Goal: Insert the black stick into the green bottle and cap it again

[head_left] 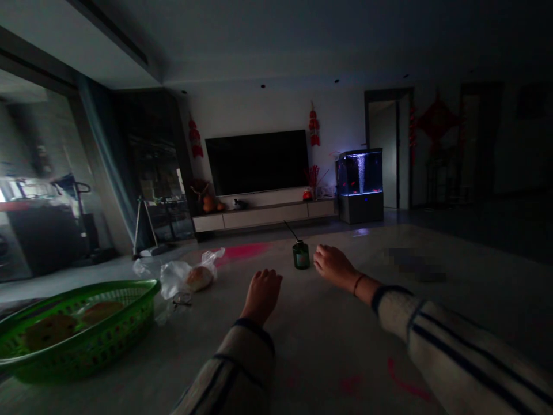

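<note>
1 green jar [301,255]: upright, untouched. Right hand [332,265] just right of jar, fingers slack, empty. Left hand [261,294] near jar's left, seemingly loosely fisted. 1 green basket [86,346] well left of jar.

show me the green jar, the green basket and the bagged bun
green jar [301,256], head view, middle of its body
green basket [113,338], head view, on its front wall
bagged bun [199,278], head view, middle of the bun

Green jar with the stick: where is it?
In the head view the green jar stands on the table, just left of the right hand, beyond the left hand.
</note>
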A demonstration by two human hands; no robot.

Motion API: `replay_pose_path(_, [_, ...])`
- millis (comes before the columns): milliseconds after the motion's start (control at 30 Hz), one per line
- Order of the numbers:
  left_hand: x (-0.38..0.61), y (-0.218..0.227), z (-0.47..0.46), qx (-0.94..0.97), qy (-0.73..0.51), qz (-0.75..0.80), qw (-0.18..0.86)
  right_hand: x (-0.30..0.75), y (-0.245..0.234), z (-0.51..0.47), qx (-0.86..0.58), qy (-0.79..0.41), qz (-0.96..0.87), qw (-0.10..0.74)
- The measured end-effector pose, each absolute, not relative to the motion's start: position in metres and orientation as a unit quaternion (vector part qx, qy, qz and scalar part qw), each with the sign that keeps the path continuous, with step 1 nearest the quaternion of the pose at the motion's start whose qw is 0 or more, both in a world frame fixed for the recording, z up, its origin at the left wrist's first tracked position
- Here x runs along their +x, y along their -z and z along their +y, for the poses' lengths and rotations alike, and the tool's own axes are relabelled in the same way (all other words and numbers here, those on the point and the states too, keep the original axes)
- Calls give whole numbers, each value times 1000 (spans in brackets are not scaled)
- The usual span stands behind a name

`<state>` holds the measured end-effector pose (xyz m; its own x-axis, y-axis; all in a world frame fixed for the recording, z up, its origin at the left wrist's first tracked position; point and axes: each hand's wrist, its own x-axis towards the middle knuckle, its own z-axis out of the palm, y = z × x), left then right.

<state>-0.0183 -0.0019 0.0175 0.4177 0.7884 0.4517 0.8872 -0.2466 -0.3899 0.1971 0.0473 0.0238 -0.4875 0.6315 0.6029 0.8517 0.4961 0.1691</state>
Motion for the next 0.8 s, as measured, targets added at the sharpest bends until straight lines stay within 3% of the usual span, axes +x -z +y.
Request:
replay_pose_path(167, [-20, -18, -3, -788, 143, -526, 285, 171, -51, 99, -553, -7, -735, 393])
replay_pose_path(800, [-27, -14, -3, -781, 136, -578, 190, 143, -6, 155, -544, -177, -697, 433])
